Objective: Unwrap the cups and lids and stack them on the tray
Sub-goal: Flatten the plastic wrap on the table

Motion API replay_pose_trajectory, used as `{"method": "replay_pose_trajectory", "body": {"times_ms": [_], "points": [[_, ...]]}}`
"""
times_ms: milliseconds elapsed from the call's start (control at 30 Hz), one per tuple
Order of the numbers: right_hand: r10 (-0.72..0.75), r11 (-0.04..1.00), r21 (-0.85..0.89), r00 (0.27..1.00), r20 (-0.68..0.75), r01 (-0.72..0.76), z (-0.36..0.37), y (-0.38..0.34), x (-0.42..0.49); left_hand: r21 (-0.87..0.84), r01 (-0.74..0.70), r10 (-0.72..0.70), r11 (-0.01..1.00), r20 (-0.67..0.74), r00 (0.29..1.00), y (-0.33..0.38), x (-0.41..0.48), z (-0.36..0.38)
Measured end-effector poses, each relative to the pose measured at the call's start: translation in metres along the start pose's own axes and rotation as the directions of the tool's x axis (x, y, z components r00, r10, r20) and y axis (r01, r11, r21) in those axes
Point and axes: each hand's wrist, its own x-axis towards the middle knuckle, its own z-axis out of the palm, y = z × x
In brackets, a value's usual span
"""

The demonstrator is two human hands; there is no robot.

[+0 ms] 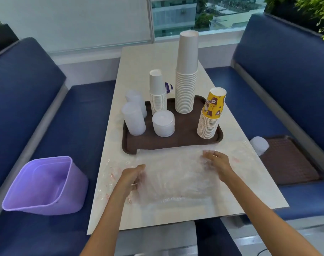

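Observation:
A brown tray sits mid-table. On it stand a tall stack of white cups, a shorter white cup stack, a yellow patterned cup stack, a stack of white lids and two stacks of translucent lids. Crumpled clear plastic wrap lies on the table in front of the tray. My left hand grips its left side. My right hand presses on its right side with curled fingers.
A purple bin rests on the blue bench to the left. On the right bench lies a second brown tray with a translucent lid stack at its near-left corner. A purple sign stands behind the cups.

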Motion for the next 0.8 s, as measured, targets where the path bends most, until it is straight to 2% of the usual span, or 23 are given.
{"method": "replay_pose_trajectory", "body": {"times_ms": [133,267,367,433,533,700,800], "points": [[0.011,0.997,-0.076,0.998,0.063,-0.006,-0.001,0.003,0.002,-0.056,-0.102,0.095,0.993,-0.113,0.989,-0.020,0.006,0.007],[0.121,0.982,-0.168,0.975,0.186,-0.090,-0.008,-0.002,-0.007,0.049,-0.200,0.206,0.979,-0.263,0.943,-0.029,0.007,0.013],[0.163,0.970,-0.206,0.972,0.171,-0.127,-0.013,0.006,-0.010,0.073,-0.244,0.254,0.967,-0.317,0.914,-0.029,0.007,0.019],[0.141,0.971,-0.212,0.979,0.148,-0.108,-0.013,0.014,-0.010,0.078,-0.261,0.271,0.962,-0.330,0.904,-0.028,0.007,0.023],[0.026,0.978,-0.208,0.996,0.087,-0.007,-0.011,0.020,-0.007,0.103,-0.249,0.269,0.963,-0.338,0.902,-0.026,0.007,0.025],[-0.097,0.962,-0.255,0.995,0.012,0.097,-0.006,0.024,-0.004,0.057,-0.137,0.148,0.989,-0.315,0.937,-0.035,0.008,0.016],[-0.123,0.971,-0.205,0.992,0.006,0.122,-0.004,0.026,-0.006,0.083,-0.188,0.205,0.979,-0.349,0.915,-0.039,0.002,0.019]]}}
